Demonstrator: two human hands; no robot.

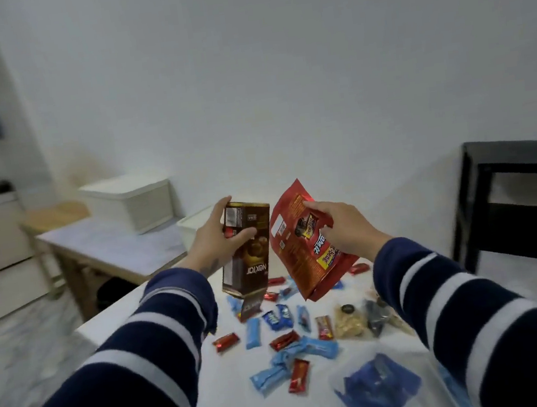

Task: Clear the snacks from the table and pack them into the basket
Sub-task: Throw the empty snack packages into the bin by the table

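My left hand (pixel 219 239) grips a tall brown snack box (pixel 247 260), lifted above the white table (pixel 236 393). My right hand (pixel 341 228) grips a red snack pouch (pixel 295 250) beside the box, also held in the air. Below them several small red and blue wrapped snacks (pixel 291 342) lie scattered on the table, with clear bags of nuts and dark sweets (pixel 359 322) to their right. A white basket (pixel 192 231) shows partly behind my left hand, past the table's far edge.
A clear tub with blue packets (pixel 381 389) stands at the table's near right. A low side table (pixel 107 253) at left carries a white lidded bin (pixel 131 200). A black chair (pixel 517 203) stands at right. The white wall is close behind.
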